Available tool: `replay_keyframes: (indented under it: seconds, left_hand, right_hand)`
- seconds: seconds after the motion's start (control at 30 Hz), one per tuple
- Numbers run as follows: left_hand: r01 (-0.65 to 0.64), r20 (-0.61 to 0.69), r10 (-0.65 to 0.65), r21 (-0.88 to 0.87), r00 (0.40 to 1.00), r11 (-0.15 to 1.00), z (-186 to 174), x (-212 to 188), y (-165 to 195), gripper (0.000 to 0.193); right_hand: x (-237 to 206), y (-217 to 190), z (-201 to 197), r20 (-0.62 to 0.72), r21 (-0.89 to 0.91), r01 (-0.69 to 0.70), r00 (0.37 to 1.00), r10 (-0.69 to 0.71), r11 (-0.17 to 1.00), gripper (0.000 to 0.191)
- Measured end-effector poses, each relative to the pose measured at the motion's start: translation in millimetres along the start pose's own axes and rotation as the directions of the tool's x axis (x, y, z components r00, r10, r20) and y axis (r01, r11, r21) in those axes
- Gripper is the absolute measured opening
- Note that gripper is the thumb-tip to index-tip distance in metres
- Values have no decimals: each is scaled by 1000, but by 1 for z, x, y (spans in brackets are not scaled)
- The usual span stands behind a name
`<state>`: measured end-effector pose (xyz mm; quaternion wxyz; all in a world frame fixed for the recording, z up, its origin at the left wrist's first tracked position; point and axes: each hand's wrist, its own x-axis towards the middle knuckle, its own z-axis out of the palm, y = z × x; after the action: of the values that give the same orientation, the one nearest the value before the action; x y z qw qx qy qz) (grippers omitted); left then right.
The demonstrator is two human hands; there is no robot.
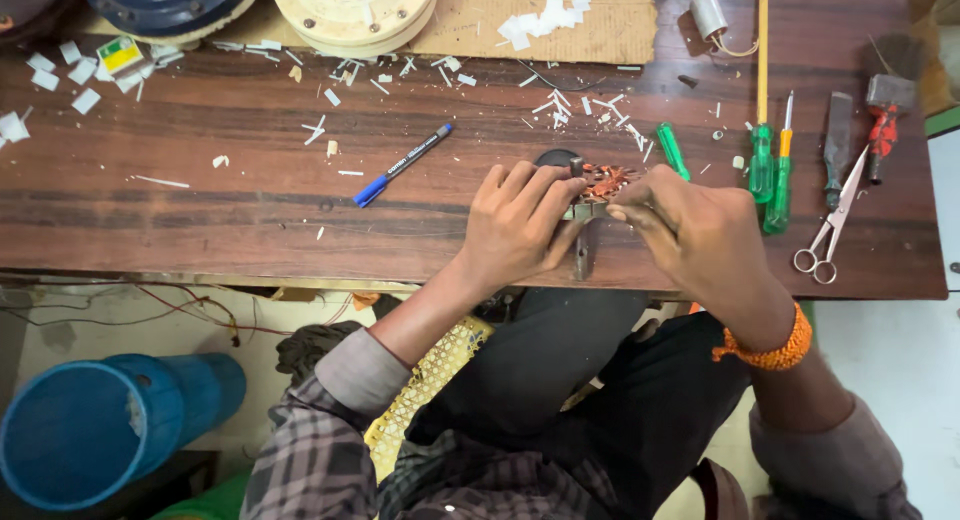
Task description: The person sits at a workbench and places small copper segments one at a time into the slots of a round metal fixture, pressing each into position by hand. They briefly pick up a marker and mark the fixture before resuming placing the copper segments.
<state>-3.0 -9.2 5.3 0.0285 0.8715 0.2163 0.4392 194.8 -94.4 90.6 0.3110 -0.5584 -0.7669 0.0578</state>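
My left hand grips a small motor part with copper windings at the front edge of the wooden table. A dark metal shaft sticks out from below it toward me. My right hand presses against the same part from the right, fingertips pinched at the copper wires. An orange bead bracelet sits on the right wrist. What the fingertips hold is too small to tell.
A blue pen lies left of the hands. Green screwdrivers, scissors and a chisel lie to the right. White paper scraps litter the tabletop. Round motor covers stand at the back. A blue bucket sits on the floor.
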Motion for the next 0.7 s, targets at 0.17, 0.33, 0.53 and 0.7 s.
replay_keyframes:
  seconds: [0.17,0.33,0.53,0.7]
  left_hand:
    - [9,-15,-10,-42,1000,999,-1,1,-1,39]
    - [9,-11,-9,-60,1000,998,-4,1,-3,37]
    - [-12,-16,11,-44,1000,999,0,1,-4,37]
    - [-9,-17,8,-41,1000,999,0,1,-5,37]
  right_hand:
    - [-4,-6,-2,-2,23,-41,999,41,999,13]
    - [-9,-12,0,-56,42,-53,997,56,998,16]
    - [9,2,8,-48,7,-58,997,59,998,11]
    - [29,12,10,35,-119,18,999,-14,993,14]
